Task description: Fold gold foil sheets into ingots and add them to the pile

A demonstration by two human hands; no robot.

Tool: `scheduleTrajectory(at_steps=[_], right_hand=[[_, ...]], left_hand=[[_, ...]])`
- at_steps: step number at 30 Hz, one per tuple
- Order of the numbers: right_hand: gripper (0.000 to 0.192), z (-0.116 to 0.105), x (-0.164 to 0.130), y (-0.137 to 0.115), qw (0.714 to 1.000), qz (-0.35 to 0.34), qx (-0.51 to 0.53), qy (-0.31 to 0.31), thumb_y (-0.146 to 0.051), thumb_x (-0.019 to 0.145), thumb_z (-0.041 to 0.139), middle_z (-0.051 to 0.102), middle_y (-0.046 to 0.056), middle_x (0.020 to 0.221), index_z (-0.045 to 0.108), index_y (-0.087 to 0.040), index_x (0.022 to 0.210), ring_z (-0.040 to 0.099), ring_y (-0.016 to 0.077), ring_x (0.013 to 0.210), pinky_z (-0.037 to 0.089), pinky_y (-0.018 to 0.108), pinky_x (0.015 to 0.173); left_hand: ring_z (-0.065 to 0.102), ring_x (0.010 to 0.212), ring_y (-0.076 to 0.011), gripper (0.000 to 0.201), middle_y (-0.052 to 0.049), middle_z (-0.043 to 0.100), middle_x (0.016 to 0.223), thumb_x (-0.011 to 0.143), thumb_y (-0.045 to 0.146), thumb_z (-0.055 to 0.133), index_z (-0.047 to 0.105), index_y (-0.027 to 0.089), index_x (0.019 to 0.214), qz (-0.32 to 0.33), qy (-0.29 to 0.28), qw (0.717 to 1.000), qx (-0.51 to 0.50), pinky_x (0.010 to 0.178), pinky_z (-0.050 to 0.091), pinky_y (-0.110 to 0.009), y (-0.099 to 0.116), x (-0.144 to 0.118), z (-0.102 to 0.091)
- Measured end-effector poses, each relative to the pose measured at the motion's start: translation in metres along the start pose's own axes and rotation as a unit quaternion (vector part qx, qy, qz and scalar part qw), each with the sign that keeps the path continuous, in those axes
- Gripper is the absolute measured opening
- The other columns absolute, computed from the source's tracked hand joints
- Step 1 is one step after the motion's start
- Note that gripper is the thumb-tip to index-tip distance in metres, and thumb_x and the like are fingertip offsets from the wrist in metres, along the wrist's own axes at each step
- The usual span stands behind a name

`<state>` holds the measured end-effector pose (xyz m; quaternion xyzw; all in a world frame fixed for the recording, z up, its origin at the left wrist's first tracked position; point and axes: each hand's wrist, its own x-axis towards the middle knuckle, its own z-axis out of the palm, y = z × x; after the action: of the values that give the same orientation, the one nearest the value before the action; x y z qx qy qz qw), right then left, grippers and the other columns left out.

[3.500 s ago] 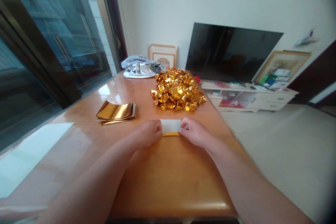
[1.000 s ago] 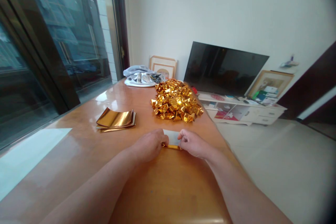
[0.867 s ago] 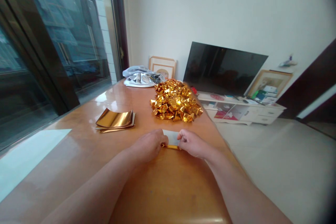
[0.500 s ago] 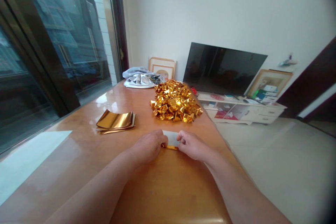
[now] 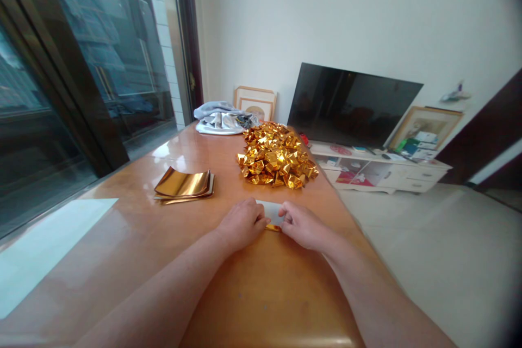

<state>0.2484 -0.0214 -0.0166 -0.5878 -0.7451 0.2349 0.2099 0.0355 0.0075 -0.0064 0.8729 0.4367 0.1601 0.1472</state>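
My left hand [image 5: 241,223] and my right hand [image 5: 300,225] press side by side on a small sheet of gold foil paper [image 5: 272,212] lying white side up on the wooden table [image 5: 261,288]. A gold edge of the sheet shows between my fingertips. Both hands pinch the folded near edge. Farther up the table lies a heap of folded gold foil pieces [image 5: 276,155]. A stack of flat gold foil sheets [image 5: 184,185] sits to the left of my hands.
A grey and white cloth bundle [image 5: 223,117] lies at the table's far end. Beyond it stand a framed picture [image 5: 255,102], a dark TV [image 5: 353,105] and a low white cabinet [image 5: 387,172]. Glass doors run along the left.
My hands have drawn closer together over the sheet, so less of its white face shows. The camera has shifted slightly.
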Motion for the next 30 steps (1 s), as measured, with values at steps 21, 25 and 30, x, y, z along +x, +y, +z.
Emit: scheduleTrajectory(at_steps=[21, 25, 30], right_hand=[[0.005, -0.018, -0.008, -0.008, 0.996, -0.007, -0.071, 0.061, -0.021, 0.085, 0.056, 0.066, 0.002, 0.083, 0.061, -0.023, 0.087, 0.057, 0.0173, 0.074, 0.034, 0.026, 0.061], [0.017, -0.021, -0.014, -0.026, 0.988, -0.056, -0.137, 0.035, -0.022, 0.090, 0.052, 0.069, 0.007, 0.099, 0.068, -0.023, 0.098, 0.061, 0.0225, 0.095, 0.042, 0.031, 0.081], [0.040, -0.009, -0.035, -0.054, 0.974, -0.081, -0.203, -0.057, -0.033, 0.097, 0.044, 0.060, 0.014, 0.136, 0.061, -0.019, 0.131, 0.055, 0.0283, 0.124, 0.037, 0.039, 0.106]], left_hand=[[0.057, 0.075, -0.0172, 0.017, -0.004, 0.059, 0.088, 0.086, 0.036, 0.060, 0.060, 0.020, 0.080, 0.021, -0.011, 1.000, 0.021, 0.061, 0.037, -0.026, -0.003, 0.000, -0.003], [0.058, 0.076, -0.0175, 0.017, -0.005, 0.061, 0.090, 0.086, 0.036, 0.061, 0.061, 0.020, 0.083, 0.020, -0.007, 0.999, 0.024, 0.061, 0.038, -0.026, -0.002, -0.001, -0.003], [0.059, 0.076, -0.0188, 0.024, -0.006, 0.064, 0.088, 0.089, 0.042, 0.057, 0.062, 0.019, 0.082, 0.016, 0.005, 0.999, 0.027, 0.062, 0.039, -0.027, -0.002, 0.000, 0.001]])
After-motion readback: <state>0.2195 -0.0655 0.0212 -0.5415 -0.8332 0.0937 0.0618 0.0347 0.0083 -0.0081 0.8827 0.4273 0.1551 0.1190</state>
